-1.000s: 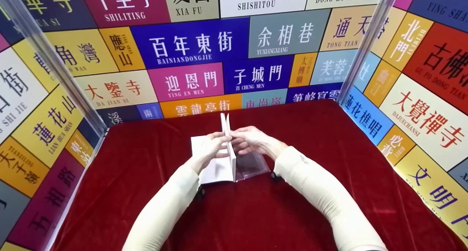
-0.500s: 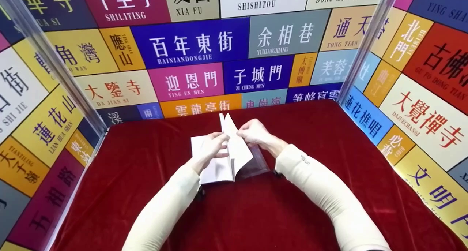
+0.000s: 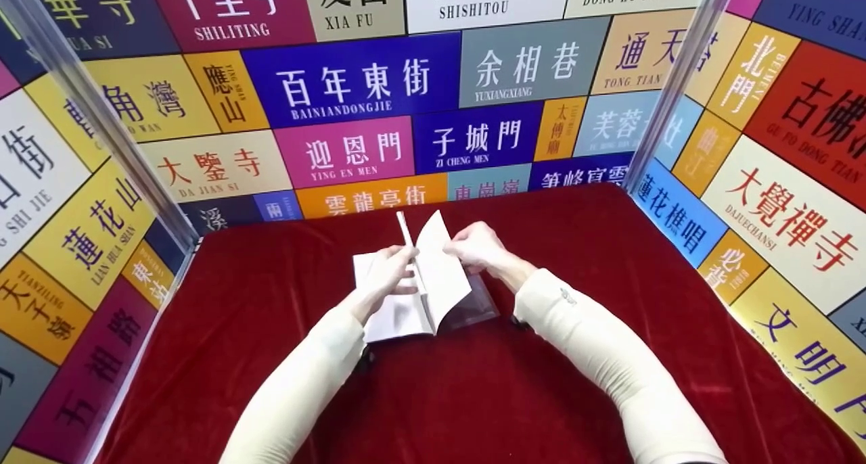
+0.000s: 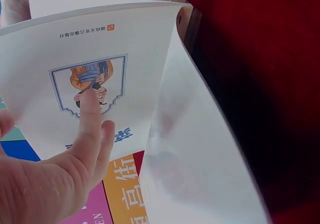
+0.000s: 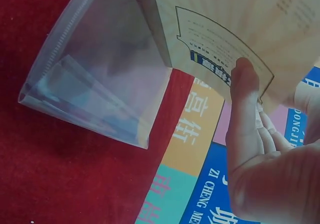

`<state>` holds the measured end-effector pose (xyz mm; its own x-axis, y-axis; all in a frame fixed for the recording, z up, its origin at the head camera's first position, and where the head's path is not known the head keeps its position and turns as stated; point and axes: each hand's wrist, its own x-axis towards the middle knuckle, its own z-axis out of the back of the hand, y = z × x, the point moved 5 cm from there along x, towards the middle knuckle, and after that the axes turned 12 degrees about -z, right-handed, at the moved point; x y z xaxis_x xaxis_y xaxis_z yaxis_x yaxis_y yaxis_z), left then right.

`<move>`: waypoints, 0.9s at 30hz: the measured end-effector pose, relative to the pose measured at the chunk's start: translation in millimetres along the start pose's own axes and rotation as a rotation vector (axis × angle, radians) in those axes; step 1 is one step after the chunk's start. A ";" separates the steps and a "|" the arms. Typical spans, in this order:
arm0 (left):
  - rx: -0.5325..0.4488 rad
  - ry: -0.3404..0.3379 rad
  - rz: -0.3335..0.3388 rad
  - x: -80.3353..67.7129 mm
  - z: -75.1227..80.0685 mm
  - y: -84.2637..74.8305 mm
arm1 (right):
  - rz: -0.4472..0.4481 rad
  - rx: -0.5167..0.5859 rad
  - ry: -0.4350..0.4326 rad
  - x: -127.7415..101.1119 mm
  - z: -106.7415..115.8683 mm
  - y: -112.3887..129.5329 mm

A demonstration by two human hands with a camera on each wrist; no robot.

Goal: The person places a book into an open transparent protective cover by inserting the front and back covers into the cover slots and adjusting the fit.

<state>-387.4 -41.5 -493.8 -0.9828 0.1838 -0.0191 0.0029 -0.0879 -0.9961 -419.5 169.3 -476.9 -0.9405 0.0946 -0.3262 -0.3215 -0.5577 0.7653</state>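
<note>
Fingers (image 4: 89, 121) grip open book (image 3: 443, 274) | long axis: near to far

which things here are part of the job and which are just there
Likely the job:
open book
left hand, holding it
right hand, pinching a raised page
clear plastic cover

Just there:
red cloth
sign-printed walls
corner posts

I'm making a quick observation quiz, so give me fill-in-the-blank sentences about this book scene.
The book lies open on a ____ cloth.
Its raised leaf is pinched at the outer edge by the person's ____.
The ZI CHENG MEN sign has ____ lettering.

Missing words: red; right hand; white.
</note>
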 end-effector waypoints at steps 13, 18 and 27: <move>0.179 -0.029 -0.033 -3.7 19.0 1.8 | 0.054 -0.031 0.056 -2.4 -6.5 0.6; 0.173 -0.039 -0.014 -5.0 26.3 7.4 | 0.046 -0.028 0.077 -2.7 -5.7 -1.7; 0.125 -0.033 -0.021 -9.2 32.4 10.7 | 0.053 -0.029 0.060 -5.7 -6.3 -2.7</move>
<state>-384.4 -75.9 -501.5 -0.9880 0.1545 0.0064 -0.0386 -0.2061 -0.9778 -412.6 165.0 -480.5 -0.9476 0.0155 -0.3192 -0.2676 -0.5845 0.7660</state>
